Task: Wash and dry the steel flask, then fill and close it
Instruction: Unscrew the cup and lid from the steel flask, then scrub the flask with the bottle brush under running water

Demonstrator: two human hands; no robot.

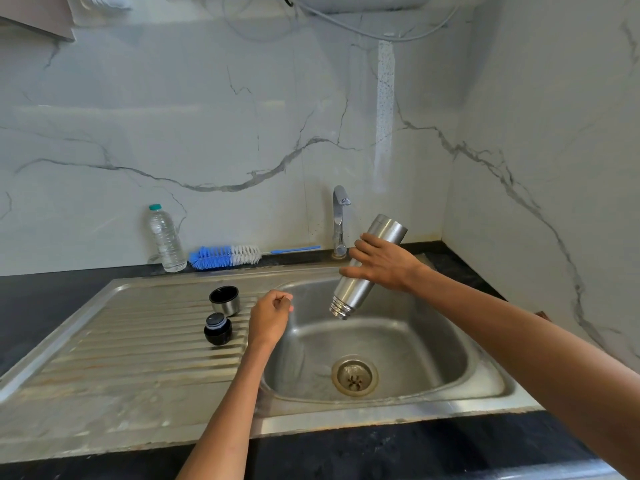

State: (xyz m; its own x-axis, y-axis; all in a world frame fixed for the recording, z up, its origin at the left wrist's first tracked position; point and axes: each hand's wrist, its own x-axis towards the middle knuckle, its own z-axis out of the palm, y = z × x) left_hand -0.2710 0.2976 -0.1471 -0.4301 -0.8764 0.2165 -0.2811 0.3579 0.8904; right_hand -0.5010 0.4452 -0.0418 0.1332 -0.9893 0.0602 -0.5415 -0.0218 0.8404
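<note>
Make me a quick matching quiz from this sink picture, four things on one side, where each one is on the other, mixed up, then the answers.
Things:
1. flask
2. brush
3. cup lid
4. water bottle

Places:
A. standing at the wall, left of the brush
B. upside down over the basin, in the right hand
C. lying on the counter behind the sink
D. on the ribbed drainboard, open side up

Pairs: 1-B, 2-C, 3-D, 4-A

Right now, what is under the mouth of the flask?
The flask, held tilted mouth-down by the right hand, hangs over the sink basin. Below its mouth only bare steel shows. The flask's inside cannot be seen.
</note>
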